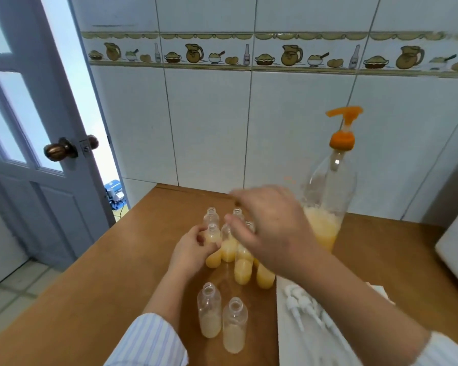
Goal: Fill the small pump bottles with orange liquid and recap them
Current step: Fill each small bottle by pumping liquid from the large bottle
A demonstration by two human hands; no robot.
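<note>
Wooden worktop (95, 299) against a white tiled wall.

Small bottles, cluster (233, 244): clear plastic, uncapped, narrow threaded necks. Most are filled to about the shoulder with cloudy pale-orange liquid. One (211, 216) at the far side looks empty. They stand upright, touching or nearly so.

Left hand (189, 250): fingers curled round the neck of one filled bottle (213, 237) at the left edge of the cluster, thumb and forefinger pinching just under the rim.

Right hand (270, 228): above the cluster, just right of the left fingers. Fingers spread and pointing left, motion-blurred; cannot tell whether they touch a bottle. Nothing seen held.

Two more small bottles (221, 317) stand nearer the person than both hands, side by side, with a paler, whitish fill up to about half.

Large supply bottle (328, 196): beyond the right hand and to its right; clear, orange pump head, orange foamy liquid in the lower part only.

White pump caps (302, 306): loose pile on a white sheet (296, 342), under the right forearm.

Writing: none legible on any bottle. The wall border shows printed jugs, bowls and bottles; their label marks are too small to read.
</note>
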